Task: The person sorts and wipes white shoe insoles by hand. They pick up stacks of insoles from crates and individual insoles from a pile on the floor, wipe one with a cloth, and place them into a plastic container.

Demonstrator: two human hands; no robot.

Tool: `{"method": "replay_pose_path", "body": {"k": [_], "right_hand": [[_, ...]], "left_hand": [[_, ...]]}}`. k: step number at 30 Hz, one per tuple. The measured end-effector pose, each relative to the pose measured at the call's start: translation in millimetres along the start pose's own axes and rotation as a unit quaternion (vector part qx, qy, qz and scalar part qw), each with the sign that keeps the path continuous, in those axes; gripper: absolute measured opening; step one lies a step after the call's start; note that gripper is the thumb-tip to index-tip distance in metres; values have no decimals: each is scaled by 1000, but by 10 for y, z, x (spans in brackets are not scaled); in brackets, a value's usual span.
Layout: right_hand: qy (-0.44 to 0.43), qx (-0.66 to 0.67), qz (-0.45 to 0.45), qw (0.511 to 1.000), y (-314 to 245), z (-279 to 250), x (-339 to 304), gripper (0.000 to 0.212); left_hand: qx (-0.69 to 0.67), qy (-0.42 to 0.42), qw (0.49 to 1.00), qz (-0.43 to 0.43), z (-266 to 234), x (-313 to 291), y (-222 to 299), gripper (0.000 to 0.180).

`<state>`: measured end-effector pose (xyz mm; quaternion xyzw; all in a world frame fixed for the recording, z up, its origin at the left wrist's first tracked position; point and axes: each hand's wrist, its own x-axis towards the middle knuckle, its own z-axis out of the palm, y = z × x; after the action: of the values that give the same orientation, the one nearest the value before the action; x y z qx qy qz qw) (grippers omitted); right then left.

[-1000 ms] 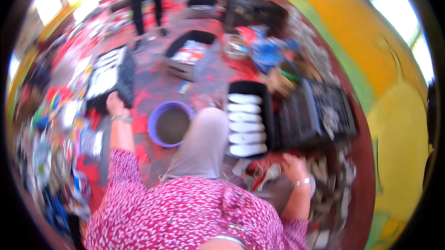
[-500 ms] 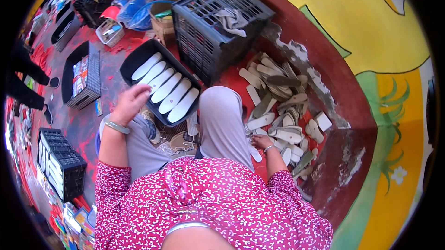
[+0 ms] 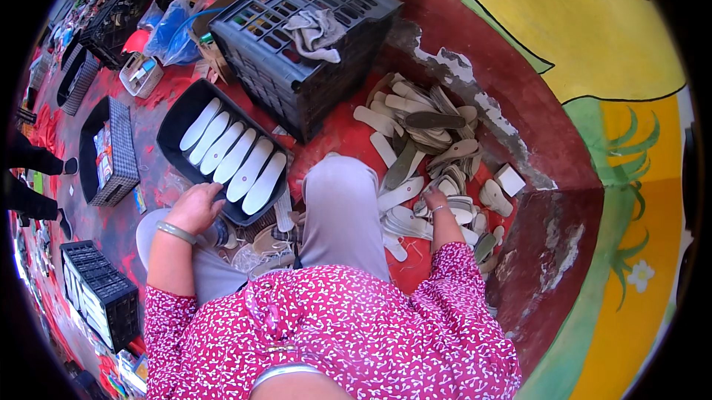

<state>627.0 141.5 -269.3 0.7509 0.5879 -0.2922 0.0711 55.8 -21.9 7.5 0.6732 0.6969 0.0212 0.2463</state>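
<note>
My left hand (image 3: 194, 209) is at the near rim of a black bin (image 3: 172, 119), its thumb and bent fingers closed about the edge. Inside lies a row of white shoe insoles (image 3: 231, 153), side by side, some with a small round mark. On the right, my right hand (image 3: 436, 200) reaches down into a loose heap of insoles (image 3: 426, 119), white, beige and grey, spread over red cloth. Its fingertips touch the insoles there, but they are too small and partly hidden to show a grip.
A large black plastic crate (image 3: 259, 58) with a grey rag (image 3: 315, 31) on top stands beyond the bin. Checkered baskets (image 3: 119, 155) and another crate of insoles (image 3: 100, 296) are on the left. A person's dark-clad legs (image 3: 33, 159) show at far left. A low red wall (image 3: 549, 251) borders the right.
My left hand has moved from over the insoles to the bin's near rim. My right hand has reached farther forward into the heap. The whole view has shifted slightly.
</note>
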Motion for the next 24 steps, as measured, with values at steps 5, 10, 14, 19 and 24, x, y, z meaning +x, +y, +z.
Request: {"method": "replay_pose_path", "body": {"k": [5,10,14,19,24], "right_hand": [[84,-47,-25,995,-235,-786,628,58],[158,-120,-79,977,-654,-1309,1153,56],[112,-224,-61,966,-960,-1376,1571,53],[127,-285,-47,949,-1033,-1289,1724,47],[52,-171,96,979,-1139,-1427,1746,48]], "left_hand": [[9,-13,999,-44,-11,141,-18,33],[32,-21,994,-99,0,206,-101,34],[57,-43,988,-139,15,281,-162,34],[52,-77,984,-152,59,402,-214,34],[55,-64,985,-148,143,461,-255,34]]}}
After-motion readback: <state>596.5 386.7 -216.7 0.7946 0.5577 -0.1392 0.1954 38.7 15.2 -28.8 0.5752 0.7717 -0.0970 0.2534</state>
